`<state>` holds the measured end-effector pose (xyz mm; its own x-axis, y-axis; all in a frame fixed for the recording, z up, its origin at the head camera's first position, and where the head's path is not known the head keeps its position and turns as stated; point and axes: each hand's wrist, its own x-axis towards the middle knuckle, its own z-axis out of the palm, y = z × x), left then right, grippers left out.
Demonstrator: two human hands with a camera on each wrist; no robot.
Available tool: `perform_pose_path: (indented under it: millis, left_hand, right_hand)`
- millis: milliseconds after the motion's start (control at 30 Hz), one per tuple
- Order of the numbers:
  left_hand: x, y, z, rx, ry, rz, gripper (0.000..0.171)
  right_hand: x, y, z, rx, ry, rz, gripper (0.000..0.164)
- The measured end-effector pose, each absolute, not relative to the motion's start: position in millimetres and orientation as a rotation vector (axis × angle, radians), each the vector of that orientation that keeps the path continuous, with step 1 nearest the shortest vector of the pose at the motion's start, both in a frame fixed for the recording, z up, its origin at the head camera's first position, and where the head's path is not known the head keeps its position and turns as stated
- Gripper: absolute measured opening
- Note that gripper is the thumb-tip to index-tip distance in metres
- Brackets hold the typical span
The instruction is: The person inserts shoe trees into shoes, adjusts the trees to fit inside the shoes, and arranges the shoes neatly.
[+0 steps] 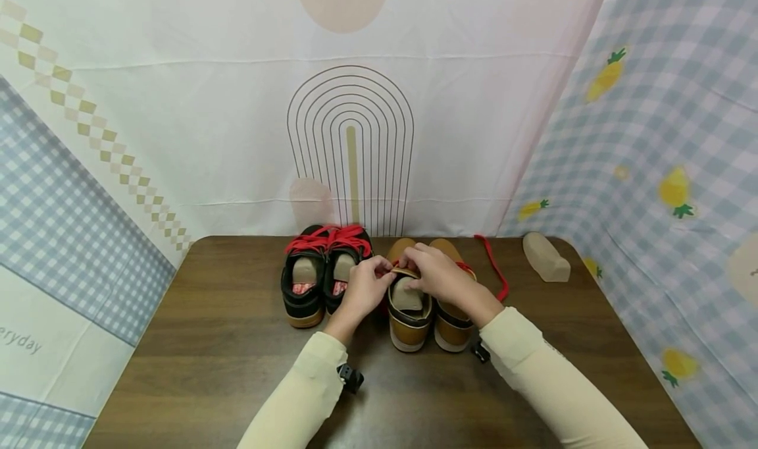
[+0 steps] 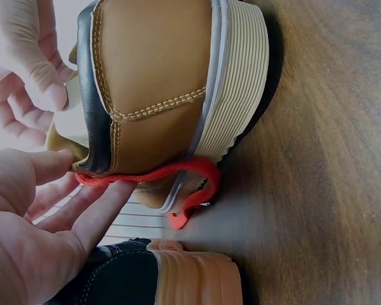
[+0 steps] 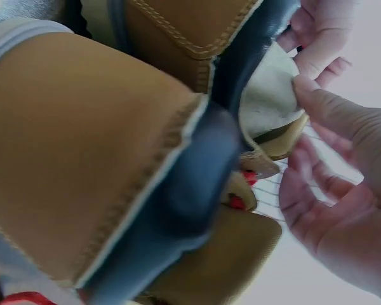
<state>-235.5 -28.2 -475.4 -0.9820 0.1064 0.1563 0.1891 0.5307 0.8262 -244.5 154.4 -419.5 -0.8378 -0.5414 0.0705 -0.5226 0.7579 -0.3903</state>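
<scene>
A tan shoe point(image 1: 408, 336) with a black collar stands heel toward me, a beige moulded shoe insert point(image 1: 407, 295) inside it. My left hand point(image 1: 366, 288) is at its left lacing edge, thumb and fingers pinching a red shoelace point(image 2: 171, 171) whose loose end hangs down the shoe's side. From the right, my right hand point(image 1: 441, 278) reaches over the opening and pinches the shoe's tongue point(image 3: 287, 141), the thumb on the inner side. The matching tan shoe point(image 1: 453, 336) stands close on the right, partly under my right forearm, with some red lace at its front.
Left of the tan pair stand black shoes point(image 1: 300, 307) with red laces and beige inserts. A loose red shoelace point(image 1: 493, 264) lies to the right, and another beige shoe insert point(image 1: 545, 258) rests near the back right corner of the wooden table point(image 1: 207, 343). A curtain point(image 1: 237, 139) hangs behind.
</scene>
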Motion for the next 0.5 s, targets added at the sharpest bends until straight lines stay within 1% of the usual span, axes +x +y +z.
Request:
perform_pose_path:
  millis: [167,500]
  left_hand:
    - [-236,-28,-476,-0.256,-2.676,-1.456,0.005]
    - [-235,-29,-474,-0.243,-2.682,-1.466,0.004]
  right_hand:
    - [-247,157,-427,-0.983,2.886,-0.757,0.036]
    - [-252,155,-435,-0.965,2.901,-0.735,0.035]
